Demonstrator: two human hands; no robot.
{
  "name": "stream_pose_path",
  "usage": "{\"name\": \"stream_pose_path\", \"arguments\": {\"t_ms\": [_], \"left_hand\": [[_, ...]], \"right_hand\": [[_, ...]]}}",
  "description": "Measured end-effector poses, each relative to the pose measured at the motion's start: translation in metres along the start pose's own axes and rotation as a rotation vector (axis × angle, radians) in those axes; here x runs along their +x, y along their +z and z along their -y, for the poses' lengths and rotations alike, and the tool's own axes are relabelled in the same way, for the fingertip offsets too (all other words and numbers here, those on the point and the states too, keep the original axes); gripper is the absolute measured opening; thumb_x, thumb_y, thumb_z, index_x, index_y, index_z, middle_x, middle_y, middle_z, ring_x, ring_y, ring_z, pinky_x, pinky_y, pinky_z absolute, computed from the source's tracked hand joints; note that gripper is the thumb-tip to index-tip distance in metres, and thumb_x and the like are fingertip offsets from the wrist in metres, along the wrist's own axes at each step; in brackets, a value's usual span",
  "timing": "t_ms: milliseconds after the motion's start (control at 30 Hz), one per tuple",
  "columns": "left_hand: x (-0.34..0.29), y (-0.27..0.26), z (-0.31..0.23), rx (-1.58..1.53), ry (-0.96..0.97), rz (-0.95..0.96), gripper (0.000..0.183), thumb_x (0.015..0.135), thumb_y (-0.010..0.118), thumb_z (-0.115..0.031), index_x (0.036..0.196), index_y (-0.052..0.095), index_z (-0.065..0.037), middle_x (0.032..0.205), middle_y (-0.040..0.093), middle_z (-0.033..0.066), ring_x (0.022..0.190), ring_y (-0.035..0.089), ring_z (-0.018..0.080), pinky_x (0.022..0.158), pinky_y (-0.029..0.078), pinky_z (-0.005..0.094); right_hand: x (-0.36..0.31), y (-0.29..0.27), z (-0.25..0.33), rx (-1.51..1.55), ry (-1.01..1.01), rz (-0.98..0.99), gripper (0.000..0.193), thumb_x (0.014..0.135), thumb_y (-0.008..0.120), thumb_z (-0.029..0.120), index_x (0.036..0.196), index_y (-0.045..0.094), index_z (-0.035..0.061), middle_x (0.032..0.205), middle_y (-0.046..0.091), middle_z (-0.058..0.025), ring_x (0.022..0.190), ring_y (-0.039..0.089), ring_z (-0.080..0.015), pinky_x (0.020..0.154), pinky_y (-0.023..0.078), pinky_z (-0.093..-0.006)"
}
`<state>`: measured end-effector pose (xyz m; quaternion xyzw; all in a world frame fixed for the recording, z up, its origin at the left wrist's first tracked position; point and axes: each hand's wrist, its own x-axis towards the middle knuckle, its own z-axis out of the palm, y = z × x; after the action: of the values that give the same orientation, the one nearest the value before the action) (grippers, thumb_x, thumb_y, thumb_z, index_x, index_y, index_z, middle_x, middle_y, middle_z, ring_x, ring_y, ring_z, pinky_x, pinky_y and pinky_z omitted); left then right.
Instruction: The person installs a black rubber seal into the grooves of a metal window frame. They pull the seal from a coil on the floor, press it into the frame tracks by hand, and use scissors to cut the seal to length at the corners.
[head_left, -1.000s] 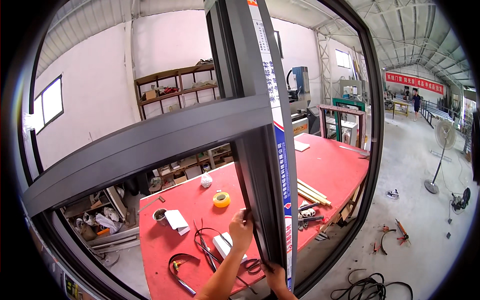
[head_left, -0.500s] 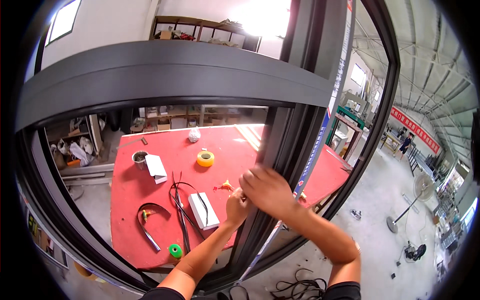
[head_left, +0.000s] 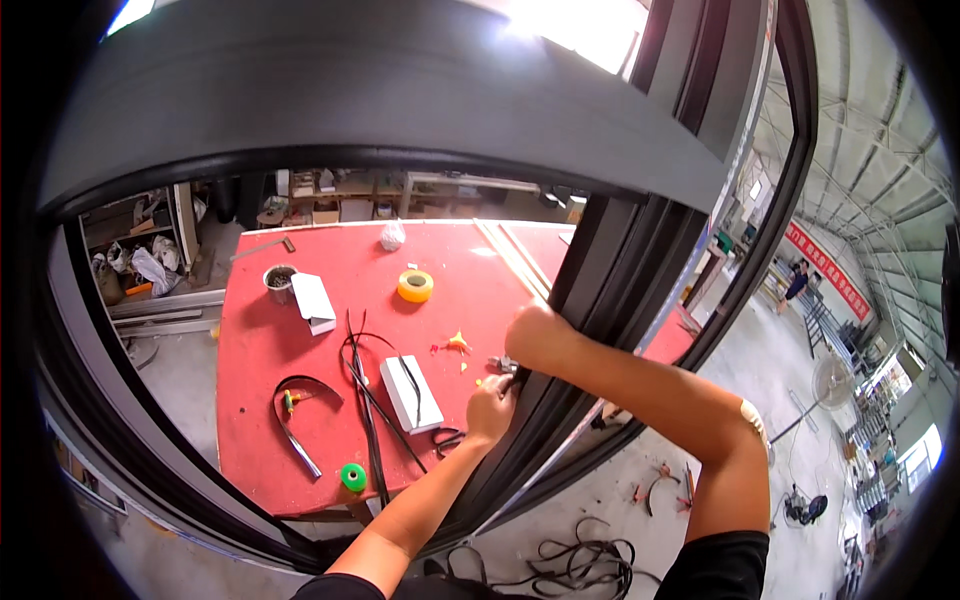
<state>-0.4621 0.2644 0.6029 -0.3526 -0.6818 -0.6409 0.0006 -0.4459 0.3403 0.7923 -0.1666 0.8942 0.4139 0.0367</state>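
Before me stands a dark grey window frame with a broad crossbar (head_left: 380, 110) and an upright post (head_left: 640, 240). My left hand (head_left: 490, 408) is closed at the post's left edge, its thumb upward; what it grips is hidden. Just above its knuckles a small metallic piece (head_left: 503, 365) shows, too unclear to name. My right hand (head_left: 540, 338) is bent at the wrist against the post, slightly higher than the left. Its fingers are turned away from view, so their pose is hidden.
Behind the frame, a red table (head_left: 250, 350) bears a yellow tape roll (head_left: 415, 286), white boxes (head_left: 402, 380), black strips (head_left: 365, 420), a green spool (head_left: 353, 477) and a cup (head_left: 279, 283). Black strip coils (head_left: 590, 560) lie on the floor. A fan (head_left: 833, 384) stands at right.
The view has shifted, so the crossbar and post look nearer and larger. My right hand has turned at the wrist, its fingers now out of sight. The metallic piece shows above my left hand.
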Motion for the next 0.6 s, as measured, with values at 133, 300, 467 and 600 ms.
{"name": "stream_pose_path", "arguments": {"t_ms": [133,300,467,600], "left_hand": [[0.003,0.003,-0.009,0.018,0.002,-0.003,0.021,0.085,0.06,-0.02,0.098,0.066,-0.005,0.091,0.063,0.0156,0.084,0.06,0.0353,0.07,0.048,0.0418],[0.001,0.005,-0.008,0.032,0.01,0.015,0.021,0.085,0.059,-0.021,0.098,0.067,-0.008,0.092,0.064,0.0145,0.086,0.061,0.0339,0.071,0.049,0.0419],[-0.005,-0.002,0.016,0.029,0.003,0.013,0.02,0.084,0.059,-0.022,0.097,0.067,-0.009,0.09,0.064,0.0141,0.084,0.062,0.0323,0.072,0.049,0.0417],[-0.02,0.0,0.028,0.041,-0.078,0.099,0.019,0.081,0.06,-0.021,0.093,0.066,-0.008,0.09,0.063,0.0139,0.084,0.062,0.0331,0.073,0.049,0.0429]], "right_hand": [[0.0,0.001,0.003,0.033,0.103,0.115,0.007,0.065,0.064,0.021,0.063,0.07,0.0179,0.064,0.063,0.001,0.064,0.061,-0.0173,0.052,0.041,-0.0331],[0.002,0.006,0.015,-0.014,0.077,0.142,0.011,0.07,0.063,0.025,0.07,0.071,0.018,0.075,0.067,0.0029,0.079,0.061,-0.0172,0.057,0.043,-0.0336],[0.014,0.007,0.029,-0.004,0.082,0.189,0.014,0.074,0.061,0.026,0.074,0.072,0.0169,0.078,0.067,0.0026,0.082,0.061,-0.0176,0.059,0.044,-0.0334],[0.012,0.027,0.04,0.024,0.061,0.227,0.014,0.075,0.061,0.025,0.075,0.072,0.0165,0.077,0.067,0.0028,0.082,0.062,-0.0184,0.061,0.045,-0.0343]]}}
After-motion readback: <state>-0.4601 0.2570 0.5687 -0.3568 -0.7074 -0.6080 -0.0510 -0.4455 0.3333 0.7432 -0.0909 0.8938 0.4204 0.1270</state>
